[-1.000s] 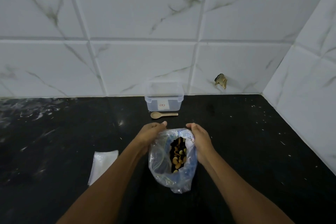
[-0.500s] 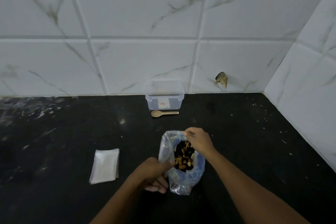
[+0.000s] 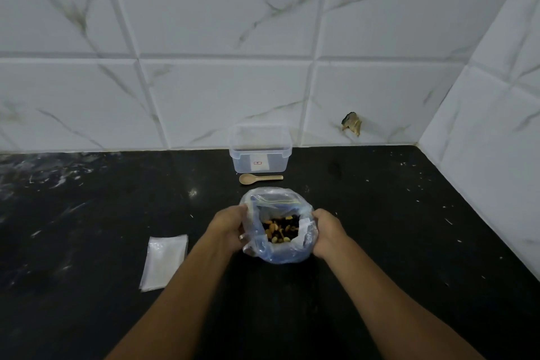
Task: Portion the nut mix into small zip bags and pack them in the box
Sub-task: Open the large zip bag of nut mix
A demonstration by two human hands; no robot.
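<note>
Clear plastic bag of nut mix (image 3: 277, 228) — mid-desk, mouth open, left hand (image 3: 230, 228) and right hand (image 3: 327, 232) each gripping a side. Box (image 3: 260, 155) at back edge, zip bags (image 3: 165, 261) left. Risk: soft bag slumps — nuts spill.

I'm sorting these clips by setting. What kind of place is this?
Most likely a home kitchen counter: a black stone countertop set into a corner of marble-look wall tiles, with a clear plastic food box and a wooden spoon against the wall.
</note>
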